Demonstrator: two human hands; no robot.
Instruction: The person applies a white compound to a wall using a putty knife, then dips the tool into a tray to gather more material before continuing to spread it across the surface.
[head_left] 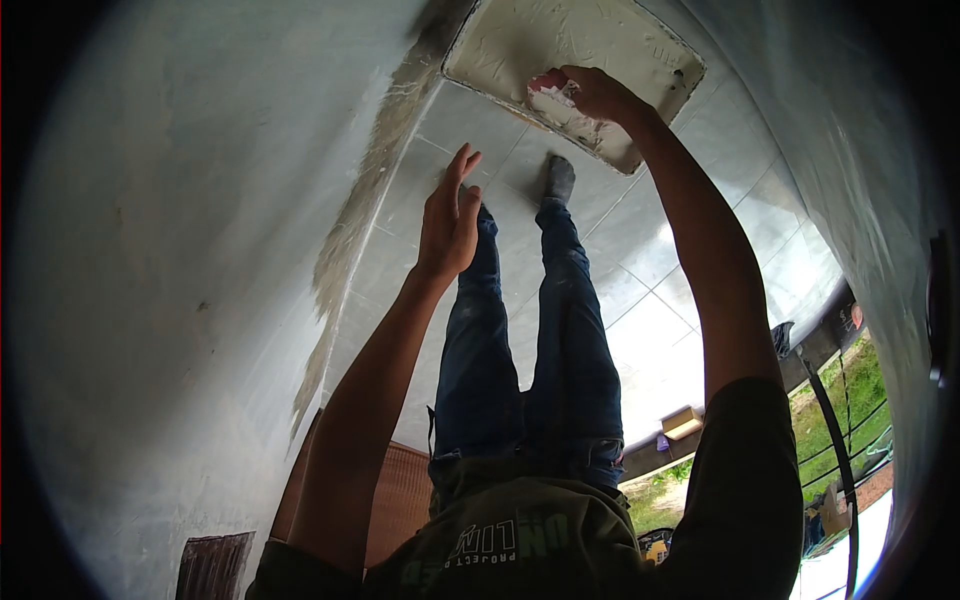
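My right hand is closed around a small red tool smeared with whitish material; its exact kind I cannot make out. It is over the near side of a large shallow tray coated with cream-coloured paint or plaster. My left hand is raised in front of my legs, its fingers stretched out and nothing in it. The tray is beyond it, up and to the right.
On the left rises a grey wall with a rough, darker strip along its base. Grey tiles cover the floor under my feet. Translucent sheeting hangs on the right. A small box sits near the floor's edge, with grass outside.
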